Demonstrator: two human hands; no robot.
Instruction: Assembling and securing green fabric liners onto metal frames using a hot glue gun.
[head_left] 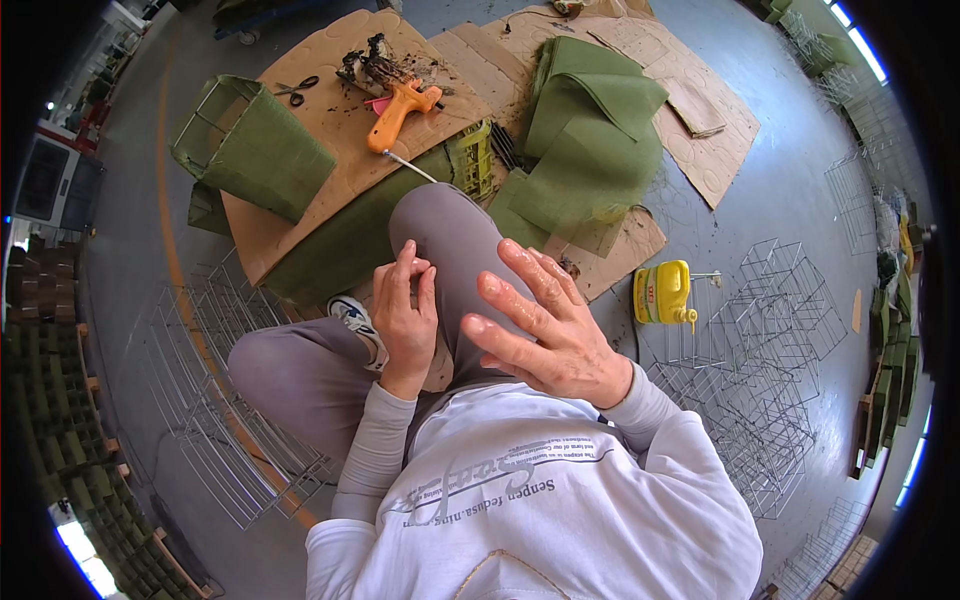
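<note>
My right hand (550, 325) is raised over my lap, fingers spread, its skin shiny and wet-looking. Nothing is in it. Left of it, my left hand (405, 315) hovers beside my knee with fingers loosely bent and slightly apart; I see nothing held there. Beyond my knee an orange glue gun (398, 115) lies on a cardboard sheet (330, 60), its pale cord trailing toward my leg. Black scissors (297, 90) rest nearby. A green fabric-covered wire basket (265, 150) lies tilted at the cardboard's left edge.
Green fabric sheets (590, 140) are piled on more cardboard at the far right. A yellow jug (662, 292) stands on the floor to my right, close to stacked wire frames (760, 370). More wire frames (230, 400) lie left of my legs. Stacks of green items line the left side.
</note>
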